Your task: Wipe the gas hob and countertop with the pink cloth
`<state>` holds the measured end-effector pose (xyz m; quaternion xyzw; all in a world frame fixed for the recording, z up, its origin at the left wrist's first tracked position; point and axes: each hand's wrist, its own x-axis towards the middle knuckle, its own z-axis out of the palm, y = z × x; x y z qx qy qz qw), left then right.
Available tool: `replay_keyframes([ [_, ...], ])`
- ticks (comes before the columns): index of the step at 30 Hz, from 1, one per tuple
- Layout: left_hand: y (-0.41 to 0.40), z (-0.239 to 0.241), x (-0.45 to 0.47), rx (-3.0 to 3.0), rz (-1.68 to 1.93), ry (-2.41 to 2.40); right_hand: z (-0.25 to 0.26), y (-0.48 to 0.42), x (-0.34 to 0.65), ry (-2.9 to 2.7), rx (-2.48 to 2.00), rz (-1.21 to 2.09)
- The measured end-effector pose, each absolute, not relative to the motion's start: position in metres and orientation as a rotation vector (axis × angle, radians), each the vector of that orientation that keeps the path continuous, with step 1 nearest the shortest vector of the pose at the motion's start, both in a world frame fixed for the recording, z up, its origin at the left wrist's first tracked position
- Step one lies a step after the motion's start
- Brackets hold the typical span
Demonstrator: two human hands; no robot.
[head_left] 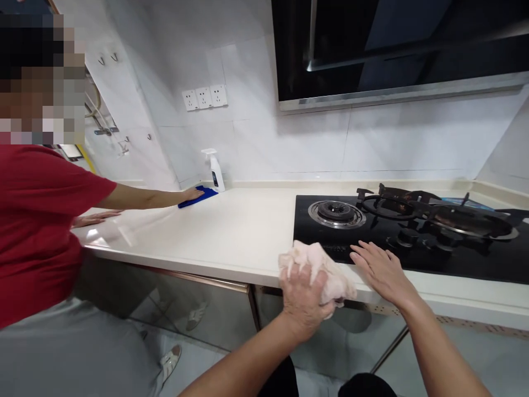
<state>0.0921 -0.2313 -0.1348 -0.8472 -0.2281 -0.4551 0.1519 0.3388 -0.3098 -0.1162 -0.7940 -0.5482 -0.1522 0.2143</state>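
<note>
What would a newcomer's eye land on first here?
The left hand bunching a pale cloth at the front edge of the counter, with the right hand flat beside it at the front of the black gas hob. Next, at far left, a person in a red shirt presses a blue cloth on the counter beside a white spray bottle by the wall.

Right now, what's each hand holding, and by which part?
Left hand grips the bunched pale cloth by its near edge. Right hand holds nothing; it lies flat on the cooktop edge.
</note>
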Motion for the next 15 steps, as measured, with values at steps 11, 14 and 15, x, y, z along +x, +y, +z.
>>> replay_keyframes([
  [11, -0.185, -0.123, 0.033, -2.453, -1.172, -0.360, -0.106, -0.315, 0.330, -1.514, -2.222, -0.368],
  [14, -0.143, -0.123, -0.026, -2.384, -1.109, -0.530, -0.103, -0.316, 0.327, -1.515, -2.204, -0.352],
  [15, -0.129, -0.123, -0.046, -2.355, -1.097, -0.600, -0.103, -0.317, 0.327, -1.519, -2.196, -0.352],
])
